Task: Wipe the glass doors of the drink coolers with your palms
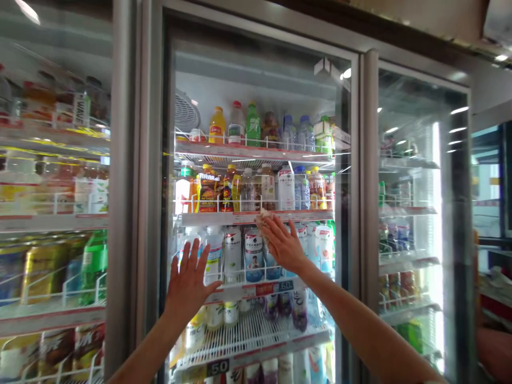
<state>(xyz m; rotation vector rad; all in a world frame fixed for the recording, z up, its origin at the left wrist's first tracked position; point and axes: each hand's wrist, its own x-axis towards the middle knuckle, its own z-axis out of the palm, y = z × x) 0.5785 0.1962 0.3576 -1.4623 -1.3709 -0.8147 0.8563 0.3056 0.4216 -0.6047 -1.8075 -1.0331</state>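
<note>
A glass door point(256, 69) of an upright drinks cooler fills the middle of the view. My right hand point(283, 242) presses a crumpled pale cloth point(264, 216) to the glass, in front of the price strip under the second shelf of bottles. Part of the cloth is hidden under the fingers. Lower and to the left, my left hand point(190, 280) is raised before the glass with its fingers spread, holding nothing. Whether its palm touches the glass cannot be made out.
Behind the glass, shelves hold several bottles point(253, 125). A metal frame point(127, 192) separates the left cooler door from the middle one. Another glass door point(414, 122) is at the right.
</note>
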